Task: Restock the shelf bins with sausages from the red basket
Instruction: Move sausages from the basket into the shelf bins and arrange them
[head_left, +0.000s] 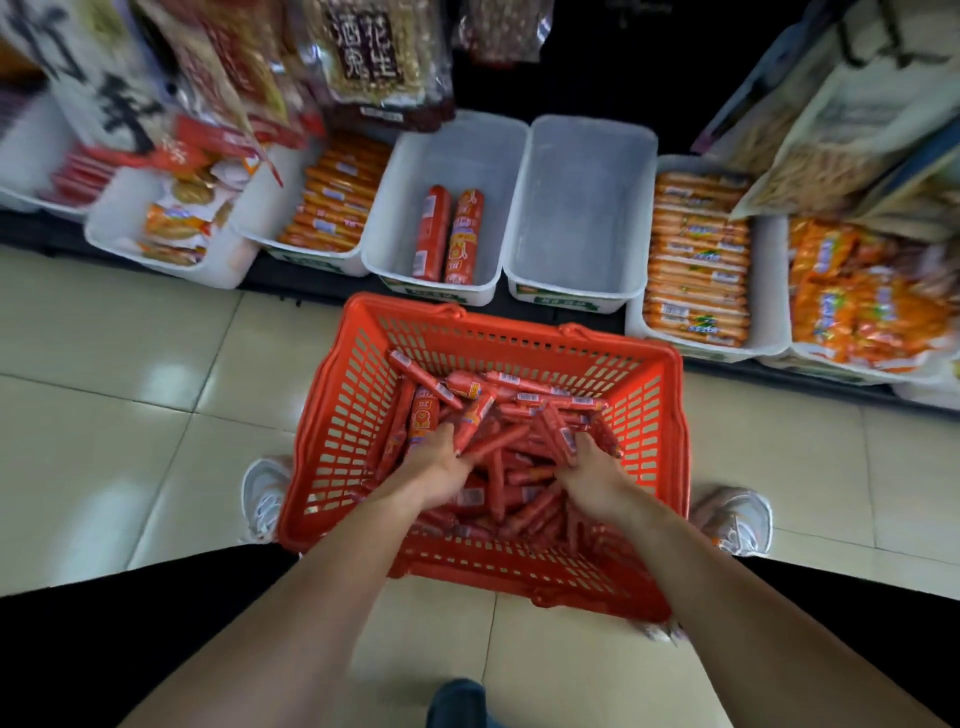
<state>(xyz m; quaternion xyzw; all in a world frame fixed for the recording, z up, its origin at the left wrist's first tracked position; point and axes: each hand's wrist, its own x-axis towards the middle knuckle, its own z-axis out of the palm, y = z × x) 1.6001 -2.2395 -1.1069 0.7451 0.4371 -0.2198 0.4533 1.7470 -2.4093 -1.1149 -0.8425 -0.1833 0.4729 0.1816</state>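
Both bare forearms outstretched downward, left hand (441, 462) and right hand (592, 478) close together, fingers curled.

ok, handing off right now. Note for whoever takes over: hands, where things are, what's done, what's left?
Left hand: down in the red basket, fingers among the sausages; grip unclear.
Right hand: also buried in the pile; grip unclear.
The basket stands on the floor in front of the shelf, heaped with thin and thick sausages.
Done: the middle white bin holds two thick sausages.
Left: the empty white bin to its right has nothing in it, and the middle one has room. Most of the job remains.
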